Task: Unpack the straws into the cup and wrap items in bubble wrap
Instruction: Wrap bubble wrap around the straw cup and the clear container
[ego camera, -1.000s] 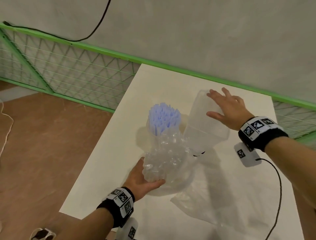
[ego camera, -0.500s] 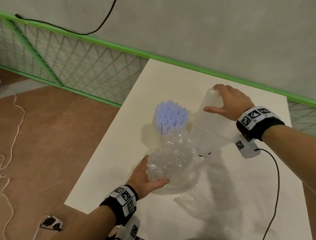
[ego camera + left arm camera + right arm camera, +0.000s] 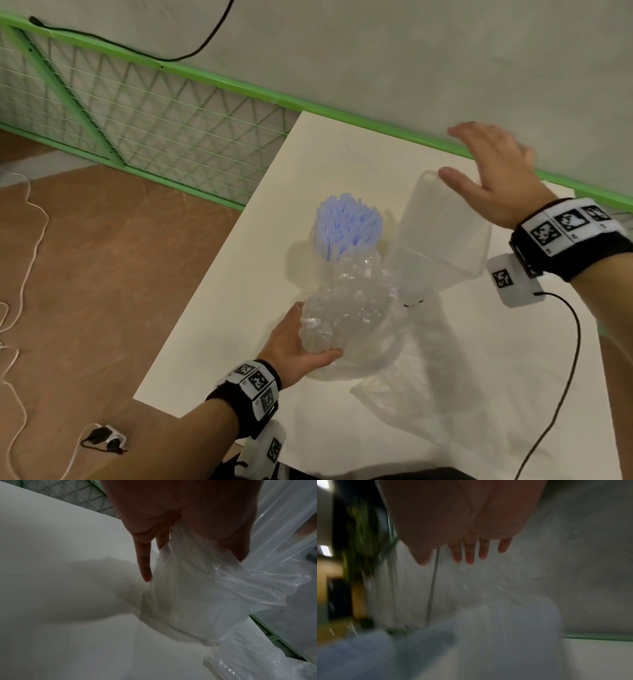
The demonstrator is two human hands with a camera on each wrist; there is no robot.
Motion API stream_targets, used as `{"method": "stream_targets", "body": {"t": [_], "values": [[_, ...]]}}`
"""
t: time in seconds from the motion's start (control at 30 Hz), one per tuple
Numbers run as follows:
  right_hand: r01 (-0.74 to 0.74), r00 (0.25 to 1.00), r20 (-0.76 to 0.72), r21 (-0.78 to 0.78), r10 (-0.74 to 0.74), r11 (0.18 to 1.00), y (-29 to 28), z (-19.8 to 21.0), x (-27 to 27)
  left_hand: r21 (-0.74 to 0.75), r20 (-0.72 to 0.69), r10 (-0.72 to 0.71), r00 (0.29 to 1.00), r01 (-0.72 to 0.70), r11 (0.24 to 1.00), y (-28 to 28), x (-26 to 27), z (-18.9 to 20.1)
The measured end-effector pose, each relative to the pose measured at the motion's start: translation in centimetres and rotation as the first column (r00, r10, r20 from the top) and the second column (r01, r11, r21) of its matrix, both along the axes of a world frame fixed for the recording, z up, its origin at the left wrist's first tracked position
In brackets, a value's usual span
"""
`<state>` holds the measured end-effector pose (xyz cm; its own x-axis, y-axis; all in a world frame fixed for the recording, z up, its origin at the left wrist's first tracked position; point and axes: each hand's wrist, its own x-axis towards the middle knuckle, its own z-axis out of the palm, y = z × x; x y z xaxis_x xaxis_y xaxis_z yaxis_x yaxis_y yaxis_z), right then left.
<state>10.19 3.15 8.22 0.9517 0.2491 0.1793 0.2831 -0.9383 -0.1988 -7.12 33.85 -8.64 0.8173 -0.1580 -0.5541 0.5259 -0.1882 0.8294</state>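
Holding the bubble wrap (image 3: 346,308) with your left hand (image 3: 294,346), you are curling your thumb and fingers round its lower end. In the left wrist view your fingers (image 3: 144,563) are pressing into thin clear plastic (image 3: 197,595).

The bubble wrap is bunched round the cup (image 3: 317,240), which is standing on the white table (image 3: 239,308). The blue straws (image 3: 346,228) are standing up in the cup, and their tops are poking out above the wrap.

Your right hand (image 3: 493,178) is hovering over the table, just above a clear plastic tub (image 3: 442,236). Your fingers (image 3: 469,553) are spreading out straight and are not gripping anything. Your thumb is right at the far rim of the tub; whether it is touching is hard to tell. The tub is leaning just to the right of the straws.

A loose clear bag (image 3: 421,394) is lying flat on the table, near your side of the wrap. The right wrist view is very blurry.
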Motion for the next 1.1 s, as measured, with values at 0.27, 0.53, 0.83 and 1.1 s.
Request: {"method": "stream_targets", "body": {"t": [0.27, 0.53, 0.83, 1.1], "values": [[-0.097, 0.995, 0.012, 0.385, 0.1, 0.918, 4.8, 1.8, -15.7, -0.003, 0.067, -0.029, 0.997, 0.03, 1.0, 0.0, 0.0, -0.8], [0.256, 0.934, -0.356, 0.588, -0.039, 0.768, 7.2, -6.5, -20.0, -0.069, 0.128, -0.041, 0.991, 0.05, 0.996, -0.1, -0.1, -0.2], [0.112, 0.99, -0.013, 0.669, -0.139, 0.735, 12.5, -8.3, -20.1, -0.078, 0.183, -0.044, 0.982, 0.059, 0.995, -0.3, -0.1, -0.6], [0.078, 0.992, 0.024, 0.66, -0.124, 0.747, 13.5, -9.1, -19.8, -0.067, 0.209, -0.076, 0.975, 0.092, 0.993, 0.3, 0.5, -1.5]]}}
